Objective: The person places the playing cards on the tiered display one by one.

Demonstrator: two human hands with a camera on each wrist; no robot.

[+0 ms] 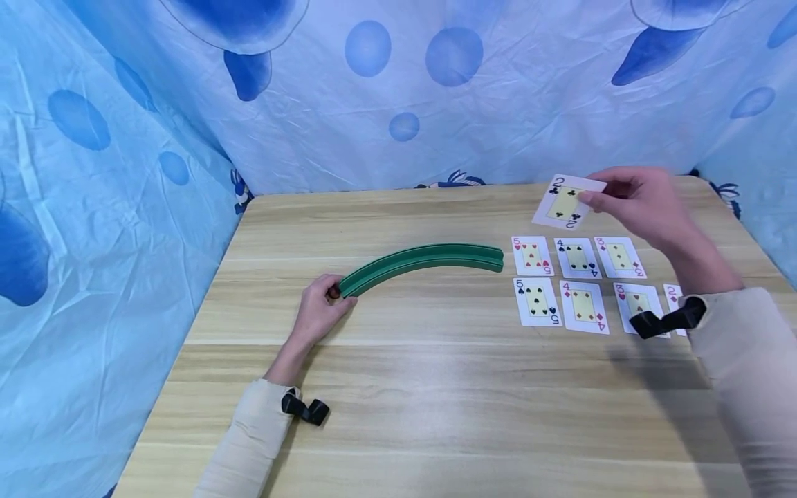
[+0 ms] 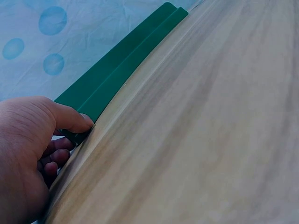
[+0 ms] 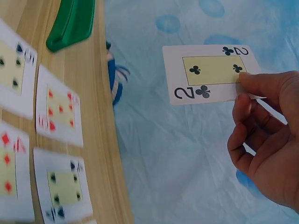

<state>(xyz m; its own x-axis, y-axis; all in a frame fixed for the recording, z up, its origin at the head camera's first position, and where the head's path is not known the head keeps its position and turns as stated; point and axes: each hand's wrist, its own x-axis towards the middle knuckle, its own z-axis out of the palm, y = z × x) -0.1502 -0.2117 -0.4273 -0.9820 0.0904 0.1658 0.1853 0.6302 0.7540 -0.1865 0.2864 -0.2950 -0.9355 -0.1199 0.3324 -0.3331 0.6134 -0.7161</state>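
My right hand (image 1: 644, 207) pinches a two of clubs playing card (image 1: 568, 202) between thumb and fingers, held up above the far right of the table. In the right wrist view the card (image 3: 210, 74) faces the camera. At the left, my left hand (image 1: 319, 309) grips the near end of a curved green card holder (image 1: 423, 257), thumb on its front side. The left wrist view shows the thumb pressed to the holder (image 2: 117, 65) and the other fingers curled behind it. No cards stand in the holder. Below the right hand, several face-up cards lie in two rows.
The upper row has a five of hearts (image 1: 532, 256), a four of spades (image 1: 578, 258) and a three of diamonds (image 1: 620, 257). Beneath lie a five of spades (image 1: 537, 302), a four of diamonds (image 1: 584, 306), a three of hearts (image 1: 636, 299) and a partly hidden red two (image 1: 672, 296).
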